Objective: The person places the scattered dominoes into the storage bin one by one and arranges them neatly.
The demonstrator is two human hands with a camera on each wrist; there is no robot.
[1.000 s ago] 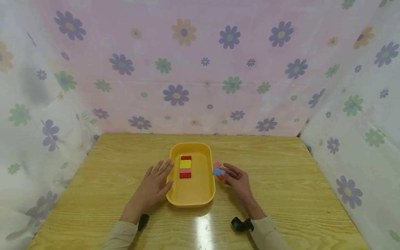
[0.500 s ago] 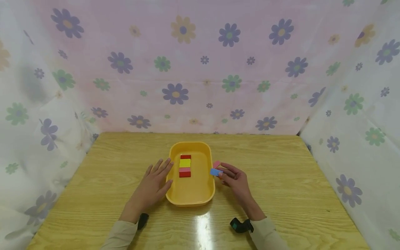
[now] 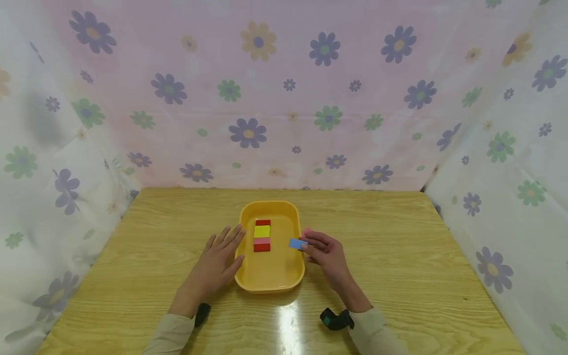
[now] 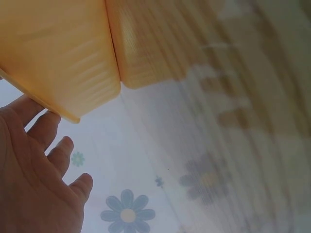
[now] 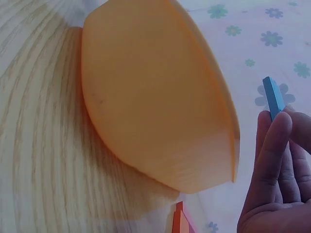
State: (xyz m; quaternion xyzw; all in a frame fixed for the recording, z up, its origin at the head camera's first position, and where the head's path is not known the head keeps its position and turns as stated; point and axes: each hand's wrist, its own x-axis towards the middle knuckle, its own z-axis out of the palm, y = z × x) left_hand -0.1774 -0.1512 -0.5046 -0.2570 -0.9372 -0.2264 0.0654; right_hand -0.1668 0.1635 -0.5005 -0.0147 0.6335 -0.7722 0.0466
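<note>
My right hand (image 3: 327, 256) pinches a blue block (image 3: 297, 244) between thumb and fingers, above the right rim of a yellow tray (image 3: 270, 276). In the right wrist view the same small flat blue block (image 5: 273, 97) sticks up from the fingertips. Fingers spread, my left hand (image 3: 217, 261) touches the tray's left rim; the left wrist view has these fingers against the rim. Inside the tray a row holds a red block (image 3: 262, 247), a pink block (image 3: 262, 240), a yellow block (image 3: 262, 231) and another red block (image 3: 263, 223).
Just right of the tray, partly hidden by my right hand, lies a pink block (image 3: 306, 231). An orange block (image 5: 180, 221) beside it shows in the right wrist view. A wooden table (image 3: 399, 236) lies beneath, with flowered cloth (image 3: 284, 108) behind and at the sides.
My right hand has moved left with the blue block, from beside the tray to over its right rim. The left hand stays at the left rim.
</note>
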